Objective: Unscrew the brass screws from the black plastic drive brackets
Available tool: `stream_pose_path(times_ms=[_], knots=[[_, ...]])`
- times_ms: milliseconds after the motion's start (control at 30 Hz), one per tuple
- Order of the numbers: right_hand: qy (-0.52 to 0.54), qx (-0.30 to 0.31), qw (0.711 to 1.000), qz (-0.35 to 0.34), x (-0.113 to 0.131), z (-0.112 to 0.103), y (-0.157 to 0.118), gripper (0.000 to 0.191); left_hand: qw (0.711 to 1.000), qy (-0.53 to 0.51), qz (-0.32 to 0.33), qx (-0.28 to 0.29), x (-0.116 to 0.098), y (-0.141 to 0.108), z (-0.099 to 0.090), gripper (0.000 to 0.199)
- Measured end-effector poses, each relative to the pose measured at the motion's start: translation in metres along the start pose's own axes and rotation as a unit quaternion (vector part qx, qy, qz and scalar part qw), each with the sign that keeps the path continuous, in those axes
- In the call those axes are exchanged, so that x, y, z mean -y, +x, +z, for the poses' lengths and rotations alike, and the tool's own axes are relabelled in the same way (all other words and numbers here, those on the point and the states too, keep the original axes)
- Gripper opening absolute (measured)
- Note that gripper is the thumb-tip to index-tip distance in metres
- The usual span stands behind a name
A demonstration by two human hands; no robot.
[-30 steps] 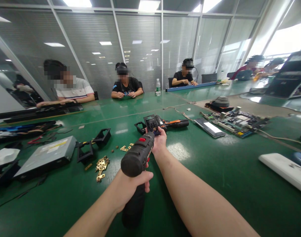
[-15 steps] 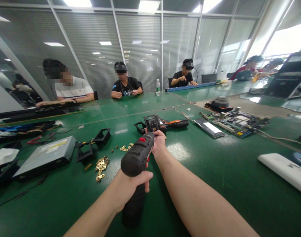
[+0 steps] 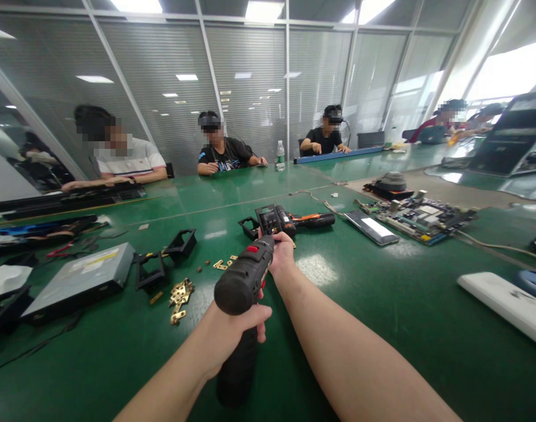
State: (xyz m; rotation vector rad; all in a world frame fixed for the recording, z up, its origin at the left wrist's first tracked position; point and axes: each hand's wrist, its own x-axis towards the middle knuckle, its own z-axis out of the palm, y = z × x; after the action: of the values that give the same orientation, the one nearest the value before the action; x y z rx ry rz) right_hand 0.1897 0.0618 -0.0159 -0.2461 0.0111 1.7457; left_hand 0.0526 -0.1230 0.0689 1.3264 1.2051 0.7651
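My left hand (image 3: 236, 334) is wrapped around the grip of a black cordless drill (image 3: 239, 281) with a red switch on top. The drill points away from me, and its tip is hidden behind its own body. Beyond the chuck, my right hand (image 3: 283, 252) is closed on a black square plastic frame (image 3: 265, 217), held tilted; the fingertips are partly covered by the drill. Just behind it lies a second drill (image 3: 314, 220), black and orange. Another black frame (image 3: 249, 227) rests beside it. To the left are loose brass plates (image 3: 180, 296) in a pile.
Two black frames (image 3: 182, 243) and a silver disc drive (image 3: 85, 281) lie on the left of the green table (image 3: 382, 322). At right are a phone-like slab (image 3: 372, 227), a circuit board (image 3: 426, 217) and a white case (image 3: 505, 305). Several people sit across the table.
My hands, the drill and the frame stay in place. Across the table, the person in the middle has turned their head and moved one hand outward toward the bottle.
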Motion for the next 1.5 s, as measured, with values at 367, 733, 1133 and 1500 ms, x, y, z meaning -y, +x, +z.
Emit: stream_pose_path(times_ms=[367, 733, 1133, 1500], knots=[[0.017, 0.001, 1.0, -0.025, -0.002, 0.004, -0.005, 0.035, 1.0, -0.004, -0.005, -0.002, 0.0, 0.0, 0.0, 0.026], [0.0, -0.002, 1.0, -0.028, -0.002, -0.001, 0.001, 0.029, 1.0, -0.006, 0.002, 0.01, -0.002, 0.0, 0.0, 0.023], [-0.025, -0.016, 1.0, 0.004, -0.002, -0.004, 0.006, 0.028, 0.999, -0.034, 0.007, 0.01, -0.005, -0.001, 0.0, 0.022], [-0.025, -0.02, 0.999, -0.002, -0.003, -0.005, 0.01, 0.027, 0.999, -0.043, -0.006, 0.032, -0.012, -0.004, -0.003, 0.022]])
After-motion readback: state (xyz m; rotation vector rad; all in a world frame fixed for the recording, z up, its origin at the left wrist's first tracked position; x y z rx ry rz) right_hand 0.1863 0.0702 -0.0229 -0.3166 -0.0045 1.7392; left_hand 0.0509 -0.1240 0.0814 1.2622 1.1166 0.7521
